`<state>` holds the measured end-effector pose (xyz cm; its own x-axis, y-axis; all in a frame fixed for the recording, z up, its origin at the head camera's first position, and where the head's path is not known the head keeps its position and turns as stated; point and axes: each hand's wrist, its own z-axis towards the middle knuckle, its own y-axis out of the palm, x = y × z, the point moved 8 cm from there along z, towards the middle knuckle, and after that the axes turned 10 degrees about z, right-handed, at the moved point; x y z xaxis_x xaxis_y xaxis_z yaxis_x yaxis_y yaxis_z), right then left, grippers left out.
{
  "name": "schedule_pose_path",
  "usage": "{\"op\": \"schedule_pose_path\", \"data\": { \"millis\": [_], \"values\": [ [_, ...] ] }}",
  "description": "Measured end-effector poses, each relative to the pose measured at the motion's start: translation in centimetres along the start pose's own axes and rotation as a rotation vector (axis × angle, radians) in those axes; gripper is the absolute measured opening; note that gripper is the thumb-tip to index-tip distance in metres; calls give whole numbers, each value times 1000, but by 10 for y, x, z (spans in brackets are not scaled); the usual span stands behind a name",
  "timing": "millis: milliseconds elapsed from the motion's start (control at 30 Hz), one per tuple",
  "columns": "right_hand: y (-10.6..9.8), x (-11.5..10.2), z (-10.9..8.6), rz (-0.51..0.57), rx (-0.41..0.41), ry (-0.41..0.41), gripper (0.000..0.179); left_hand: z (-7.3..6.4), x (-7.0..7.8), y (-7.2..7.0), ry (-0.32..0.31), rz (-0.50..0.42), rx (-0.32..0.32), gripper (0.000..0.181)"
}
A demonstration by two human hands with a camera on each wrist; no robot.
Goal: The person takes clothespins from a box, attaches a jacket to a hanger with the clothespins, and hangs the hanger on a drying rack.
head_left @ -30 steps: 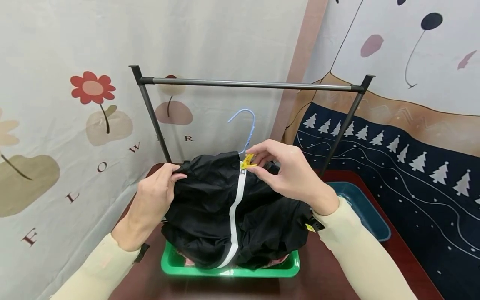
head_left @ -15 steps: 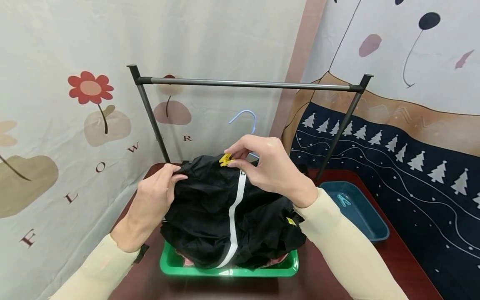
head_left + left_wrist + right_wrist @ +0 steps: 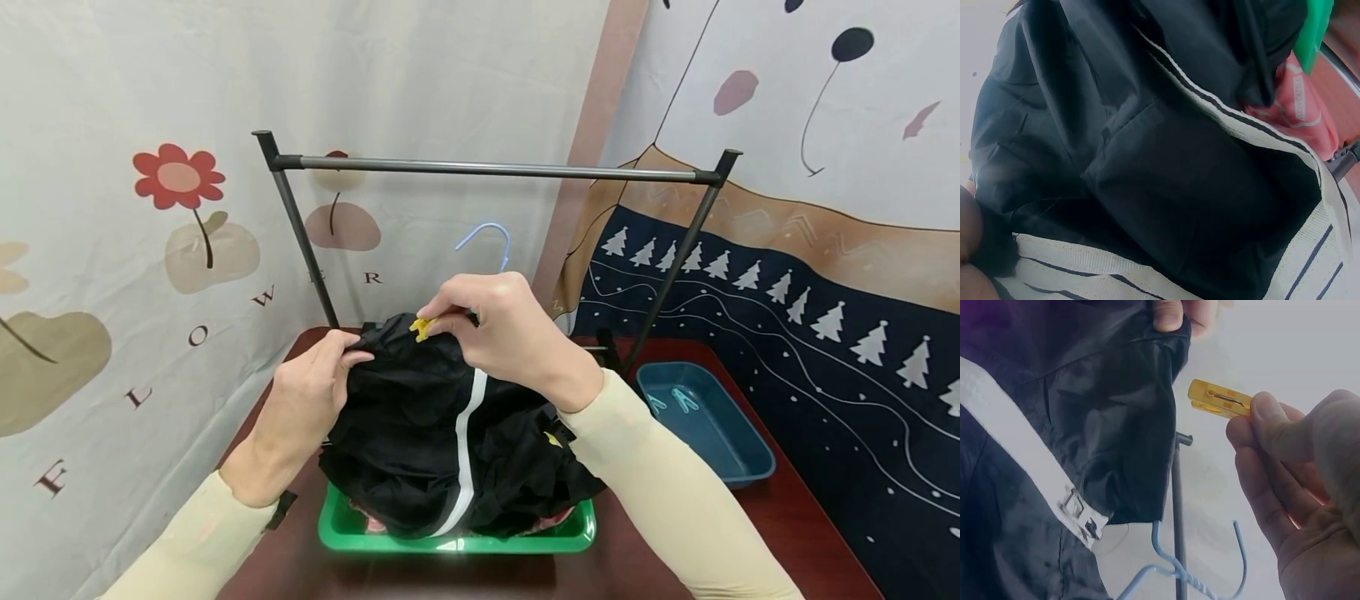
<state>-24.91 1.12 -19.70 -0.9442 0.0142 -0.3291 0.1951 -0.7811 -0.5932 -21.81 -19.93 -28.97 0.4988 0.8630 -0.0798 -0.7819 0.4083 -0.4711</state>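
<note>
A black garment with a white zip strip down its middle lies over a green tray. My left hand pinches the garment's upper left edge between thumb and fingers. In my right hand a yellow clothespin is pinched at one end; the right wrist view shows that clothespin apart from the cloth, its free end pointing at the garment's edge. The hook of a blue wire hanger rises behind the garment. In the left wrist view the garment's inside shows with a white striped border.
A grey metal rack stands behind the garment. The green tray sits in front with pinkish cloth inside. To the right, a blue tray holds light blue clothespins. Patterned curtains hang behind the dark red table.
My right hand has taken the yellow clothespin away from the zip's top and moved it left toward my left hand. The left hand stays on the garment's edge. More of the blue tray shows.
</note>
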Motion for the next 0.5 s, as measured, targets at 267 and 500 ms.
{"op": "schedule_pose_path", "data": {
  "millis": [267,500],
  "values": [
    [18,1,10,-62,-29,-21,13,1,3,-1,16,13,3,45],
    [33,-1,17,-120,-69,-11,9,1,6,-1,37,15,5,43]
  ]
}}
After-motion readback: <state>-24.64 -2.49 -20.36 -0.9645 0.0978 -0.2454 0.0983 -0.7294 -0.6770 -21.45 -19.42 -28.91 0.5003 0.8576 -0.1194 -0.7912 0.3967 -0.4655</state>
